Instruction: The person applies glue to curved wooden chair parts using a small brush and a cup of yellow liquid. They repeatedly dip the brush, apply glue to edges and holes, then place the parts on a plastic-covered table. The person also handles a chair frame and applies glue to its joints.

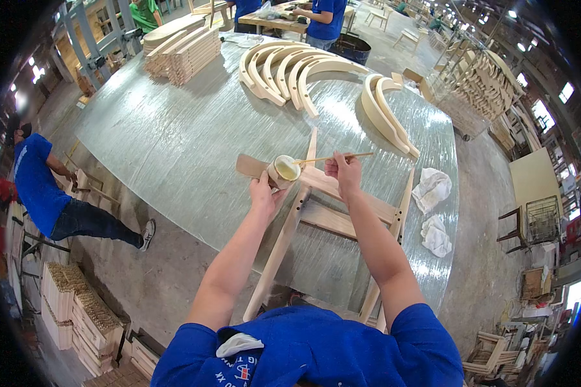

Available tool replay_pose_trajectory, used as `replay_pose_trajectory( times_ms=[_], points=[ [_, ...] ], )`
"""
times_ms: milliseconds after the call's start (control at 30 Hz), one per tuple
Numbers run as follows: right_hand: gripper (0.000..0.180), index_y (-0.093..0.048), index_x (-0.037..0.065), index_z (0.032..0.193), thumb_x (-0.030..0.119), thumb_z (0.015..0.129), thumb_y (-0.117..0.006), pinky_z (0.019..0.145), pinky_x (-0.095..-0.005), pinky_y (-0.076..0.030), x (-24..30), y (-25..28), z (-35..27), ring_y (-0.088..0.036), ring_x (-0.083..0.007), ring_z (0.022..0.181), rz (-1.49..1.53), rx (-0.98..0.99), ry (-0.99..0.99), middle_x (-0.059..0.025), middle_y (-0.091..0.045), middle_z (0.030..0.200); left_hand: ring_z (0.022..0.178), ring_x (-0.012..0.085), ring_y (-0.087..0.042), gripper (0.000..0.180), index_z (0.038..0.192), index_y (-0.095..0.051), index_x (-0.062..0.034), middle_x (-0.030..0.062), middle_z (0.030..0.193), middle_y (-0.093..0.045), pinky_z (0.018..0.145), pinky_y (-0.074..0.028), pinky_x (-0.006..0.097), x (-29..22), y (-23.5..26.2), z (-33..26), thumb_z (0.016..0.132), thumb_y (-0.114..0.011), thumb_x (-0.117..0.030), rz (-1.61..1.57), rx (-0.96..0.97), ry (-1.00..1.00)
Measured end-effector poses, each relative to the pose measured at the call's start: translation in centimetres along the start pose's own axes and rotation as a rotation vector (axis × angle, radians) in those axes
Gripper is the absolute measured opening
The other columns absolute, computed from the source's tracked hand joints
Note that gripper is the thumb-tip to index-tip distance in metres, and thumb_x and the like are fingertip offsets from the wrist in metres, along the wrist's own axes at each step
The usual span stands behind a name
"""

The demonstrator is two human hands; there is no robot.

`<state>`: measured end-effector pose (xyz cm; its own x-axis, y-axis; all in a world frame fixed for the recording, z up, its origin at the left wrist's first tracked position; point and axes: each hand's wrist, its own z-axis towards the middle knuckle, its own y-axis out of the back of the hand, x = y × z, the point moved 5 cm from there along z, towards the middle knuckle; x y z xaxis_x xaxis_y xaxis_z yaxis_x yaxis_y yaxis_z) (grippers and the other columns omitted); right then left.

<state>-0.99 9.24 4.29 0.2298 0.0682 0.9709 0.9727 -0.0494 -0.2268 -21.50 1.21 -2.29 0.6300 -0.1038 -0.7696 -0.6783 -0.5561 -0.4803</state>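
Observation:
My left hand (265,195) is closed round a small cup (285,169) with pale yellowish liquid in it. A flat wooden piece (249,166) sticks out to the left just past these fingers; whether they hold it too, I cannot tell. Pinched in my right hand (344,173) is a thin wooden stick (358,155), its left end at the cup's rim. Under both hands lies a pale wooden chair frame (329,218), with legs running toward me and dark holes near its joints.
The frame rests on a large plastic-covered table (174,155). Curved wooden parts (290,68) and another curved pair (387,116) lie farther back, with stacked slats (187,55) at the far left. White cloths (432,190) sit at right. A person in blue (35,180) stands left.

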Motion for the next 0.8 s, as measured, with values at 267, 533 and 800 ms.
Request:
replay_pose_trajectory(
  times_ms=[267,533,800],
  points=[
    [0.020,-0.057,-0.001,0.077,0.017,0.085,-0.057,0.048,-0.0237,-0.047,2.1,-1.8,1.5,-0.057,-0.0101,0.053,-0.294,0.074,0.238,-0.0059,-0.060,0.063,0.101,0.0266,-0.049,0.030,0.118,-0.035,-0.0052,0.0121,0.117,-0.042,0.074,-0.053,0.051,-0.5,3.1,-0.4,0.094,-0.039,-0.023,-0.065,-0.060,-0.041],
    [0.022,-0.058,-0.003,0.076,0.018,0.083,-0.059,0.052,-0.0255,-0.048,1.1,-3.1,1.3,-0.060,-0.0128,0.055,-0.481,0.115,0.310,-0.0090,-0.060,0.062,0.103,0.0278,-0.049,0.030,0.121,-0.036,-0.0065,0.0114,0.118,-0.043,0.077,-0.053,0.052,-0.1,5.5,-2.3,0.094,-0.039,-0.022,-0.123,-0.046,0.032],
    [0.021,-0.055,-0.001,0.072,0.016,0.084,-0.058,0.051,-0.0257,-0.043,1.6,-3.4,2.4,-0.055,-0.0095,0.052,-0.700,0.130,0.504,-0.0063,-0.058,0.057,0.104,0.0286,-0.051,0.030,0.117,-0.039,-0.0056,0.0114,0.116,-0.044,0.078,-0.053,0.051,0.8,8.1,-5.8,0.093,-0.043,-0.023,-0.187,-0.085,0.098]
  ],
)
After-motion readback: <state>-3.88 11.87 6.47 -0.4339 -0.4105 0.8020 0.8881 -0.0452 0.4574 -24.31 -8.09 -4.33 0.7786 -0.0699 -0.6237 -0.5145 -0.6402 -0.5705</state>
